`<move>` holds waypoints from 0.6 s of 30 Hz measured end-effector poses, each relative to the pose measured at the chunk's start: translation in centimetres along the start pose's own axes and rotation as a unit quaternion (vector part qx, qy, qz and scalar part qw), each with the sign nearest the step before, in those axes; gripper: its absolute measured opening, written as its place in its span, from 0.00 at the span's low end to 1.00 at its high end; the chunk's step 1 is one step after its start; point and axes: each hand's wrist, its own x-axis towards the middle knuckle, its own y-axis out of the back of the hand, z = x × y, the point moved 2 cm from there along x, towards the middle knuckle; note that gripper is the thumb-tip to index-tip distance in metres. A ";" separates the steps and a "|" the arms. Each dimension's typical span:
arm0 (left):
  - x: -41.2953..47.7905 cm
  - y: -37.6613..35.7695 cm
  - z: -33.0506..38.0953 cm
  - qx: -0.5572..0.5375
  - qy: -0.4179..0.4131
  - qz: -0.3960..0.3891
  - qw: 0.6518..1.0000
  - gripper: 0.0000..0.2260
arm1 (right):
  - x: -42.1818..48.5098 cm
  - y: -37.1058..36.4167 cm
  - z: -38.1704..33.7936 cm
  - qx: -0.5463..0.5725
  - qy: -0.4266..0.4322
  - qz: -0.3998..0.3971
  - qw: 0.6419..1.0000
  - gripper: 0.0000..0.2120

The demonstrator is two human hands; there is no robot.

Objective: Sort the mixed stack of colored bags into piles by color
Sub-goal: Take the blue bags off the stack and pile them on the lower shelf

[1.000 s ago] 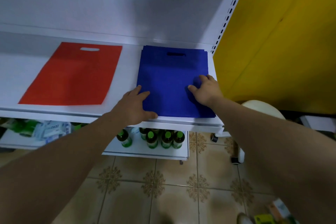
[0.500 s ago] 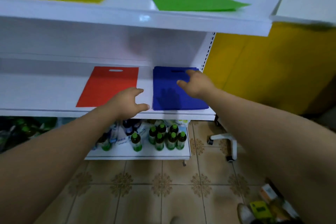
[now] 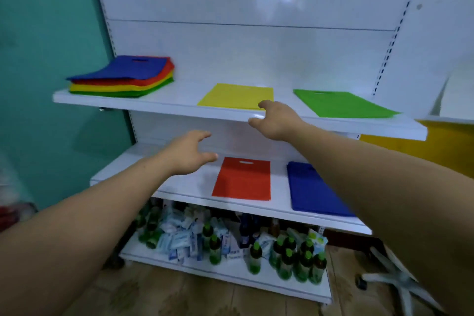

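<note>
A mixed stack of bags (image 3: pixel 123 77), blue on top over red, yellow and green, lies at the left end of the upper shelf (image 3: pixel 164 106). On that same shelf lie a yellow bag (image 3: pixel 237 96) and a green bag (image 3: pixel 341 104). The middle shelf (image 3: pixel 256 205) bears a red bag (image 3: pixel 242 179) and a blue pile (image 3: pixel 311 192), partly hidden by my right forearm. My left hand (image 3: pixel 191 154) hovers open in front of the middle shelf, holding nothing. My right hand (image 3: pixel 275 120) is raised, open and empty, at the upper shelf's front edge near the yellow bag.
The bottom shelf (image 3: pixel 225 277) carries several dark bottles with green caps (image 3: pixel 295 259) and white-blue packets (image 3: pixel 179 238). A teal wall (image 3: pixel 51 33) stands to the left, a yellow panel (image 3: pixel 436 151) to the right. A white chair base (image 3: pixel 395 282) sits on the floor at lower right.
Both hands have left the blue pile and risen, moving leftward; the right one is now at the upper shelf's edge. My view has tilted up and left, bringing the mixed stack into sight.
</note>
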 end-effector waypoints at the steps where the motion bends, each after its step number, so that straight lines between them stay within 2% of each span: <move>1: -0.2 1.5 -1.0 0.006 0.008 0.016 1.000 0.30 | 0.8 0.4 -1.6 0.003 0.013 0.004 1.000 0.31; 8: 1.3 8.5 -6.9 0.013 0.067 0.092 0.993 0.30 | 8.0 0.1 -9.9 0.026 0.088 0.012 0.996 0.30; 14: 6.2 12.1 -11.4 0.052 0.099 0.130 0.985 0.31 | 16.5 -1.4 -14.0 0.053 0.131 0.009 0.990 0.29; 18: 9.2 14.4 -13.9 0.069 0.109 0.156 0.979 0.29 | 21.2 -2.3 -16.5 0.059 0.158 0.007 0.986 0.26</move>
